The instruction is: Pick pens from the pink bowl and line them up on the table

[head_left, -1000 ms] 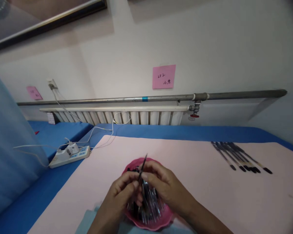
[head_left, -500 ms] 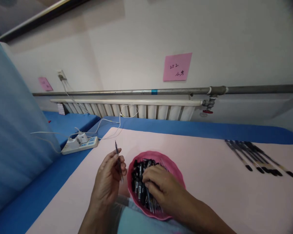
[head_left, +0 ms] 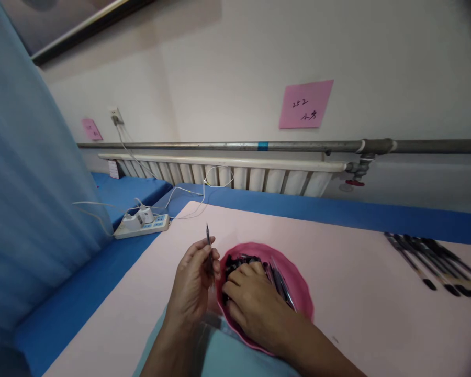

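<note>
My left hand (head_left: 194, 280) is closed on a thin pen part (head_left: 208, 242), held upright with its tip pointing up, just left of a pink bowl (head_left: 301, 285). The bowl sits on a pale pink mat (head_left: 337, 251) and holds several dark pen pieces (head_left: 243, 260). My right hand (head_left: 251, 303) reaches into the bowl with its fingers curled down among the pieces; what they grip is hidden.
A row of several assembled black pens (head_left: 435, 259) lies at the right of the mat. A white power strip (head_left: 141, 225) with plugs and cables rests on the blue table cover at the left. A radiator (head_left: 227, 175) and pipe run along the wall. A blue curtain (head_left: 27, 199) hangs on the left.
My hands have come apart: the left carried the thin pen part out to the left of the bowl, and the right went down into the bowl's pieces. The view has swung left.
</note>
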`<state>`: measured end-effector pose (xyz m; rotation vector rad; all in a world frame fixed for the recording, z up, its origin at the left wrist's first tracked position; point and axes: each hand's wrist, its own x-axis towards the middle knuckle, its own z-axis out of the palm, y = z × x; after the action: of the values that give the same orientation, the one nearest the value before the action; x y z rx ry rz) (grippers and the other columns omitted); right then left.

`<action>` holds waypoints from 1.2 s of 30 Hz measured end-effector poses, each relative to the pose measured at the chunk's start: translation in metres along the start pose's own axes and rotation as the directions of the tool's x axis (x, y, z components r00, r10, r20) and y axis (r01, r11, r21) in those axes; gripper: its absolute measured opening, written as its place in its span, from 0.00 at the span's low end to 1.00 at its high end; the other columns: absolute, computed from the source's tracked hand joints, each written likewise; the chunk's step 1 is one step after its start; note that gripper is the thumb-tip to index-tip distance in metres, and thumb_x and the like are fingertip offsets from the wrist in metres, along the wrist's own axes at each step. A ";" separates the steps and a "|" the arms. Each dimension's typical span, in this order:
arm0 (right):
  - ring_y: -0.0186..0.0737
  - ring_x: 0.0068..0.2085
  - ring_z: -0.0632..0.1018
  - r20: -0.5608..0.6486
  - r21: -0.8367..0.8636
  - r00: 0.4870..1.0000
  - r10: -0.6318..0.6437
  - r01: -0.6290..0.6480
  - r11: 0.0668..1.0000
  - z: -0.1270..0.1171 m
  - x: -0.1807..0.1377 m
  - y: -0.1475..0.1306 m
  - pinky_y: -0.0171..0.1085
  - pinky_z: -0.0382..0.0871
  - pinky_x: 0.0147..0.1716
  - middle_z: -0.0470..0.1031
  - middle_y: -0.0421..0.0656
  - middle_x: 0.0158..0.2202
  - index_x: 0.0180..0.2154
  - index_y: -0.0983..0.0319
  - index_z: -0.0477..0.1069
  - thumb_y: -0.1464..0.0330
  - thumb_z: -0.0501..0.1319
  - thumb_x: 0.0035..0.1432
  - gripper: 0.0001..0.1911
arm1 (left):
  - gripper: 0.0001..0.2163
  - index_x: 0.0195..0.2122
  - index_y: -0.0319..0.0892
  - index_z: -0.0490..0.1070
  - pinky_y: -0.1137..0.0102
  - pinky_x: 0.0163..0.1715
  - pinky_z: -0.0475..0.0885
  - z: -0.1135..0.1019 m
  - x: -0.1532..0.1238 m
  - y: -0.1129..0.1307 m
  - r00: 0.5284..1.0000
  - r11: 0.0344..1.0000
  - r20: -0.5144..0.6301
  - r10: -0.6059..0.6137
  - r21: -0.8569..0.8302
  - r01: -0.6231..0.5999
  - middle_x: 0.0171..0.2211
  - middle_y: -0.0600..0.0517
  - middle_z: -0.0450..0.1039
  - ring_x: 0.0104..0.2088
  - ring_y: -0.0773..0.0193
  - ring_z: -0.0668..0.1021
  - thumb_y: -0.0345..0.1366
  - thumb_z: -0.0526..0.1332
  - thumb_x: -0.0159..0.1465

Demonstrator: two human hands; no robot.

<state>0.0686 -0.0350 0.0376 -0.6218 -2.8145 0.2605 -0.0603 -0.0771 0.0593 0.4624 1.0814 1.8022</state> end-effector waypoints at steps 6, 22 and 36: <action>0.47 0.39 0.68 0.025 -0.071 0.999 0.028 -0.026 0.997 0.005 0.003 -0.004 0.49 0.51 0.43 0.75 0.48 0.37 0.36 0.63 0.73 0.70 0.55 0.55 0.09 | 0.15 0.38 0.38 0.69 0.77 0.19 0.63 0.000 0.001 -0.001 1.000 1.000 -0.009 -0.003 -0.008 0.003 0.23 0.55 0.69 0.20 0.73 0.70 0.37 0.66 0.50; 0.40 0.36 0.72 -0.215 0.761 0.860 0.462 -0.149 0.631 -0.013 0.005 0.019 0.40 0.60 0.38 0.74 0.40 0.32 0.32 0.58 0.72 0.68 0.53 0.58 0.09 | 0.13 0.37 0.38 0.71 0.78 0.17 0.59 -0.001 -0.001 -0.004 0.998 0.987 0.045 -0.052 0.153 0.044 0.22 0.56 0.68 0.17 0.75 0.66 0.37 0.63 0.52; 0.35 0.28 0.67 -0.063 0.985 0.733 0.677 -0.062 0.159 -0.033 -0.017 0.040 0.34 0.60 0.30 0.67 0.36 0.23 0.28 0.61 0.71 0.64 0.58 0.55 0.08 | 0.08 0.34 0.39 0.73 0.77 0.16 0.51 0.004 -0.010 -0.028 0.931 0.869 0.259 -0.259 0.483 0.108 0.20 0.56 0.67 0.15 0.76 0.62 0.36 0.58 0.56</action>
<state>0.1081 -0.0020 0.0570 -0.8717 -1.3680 1.5258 -0.0375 -0.0795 0.0395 0.8709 1.2757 1.2361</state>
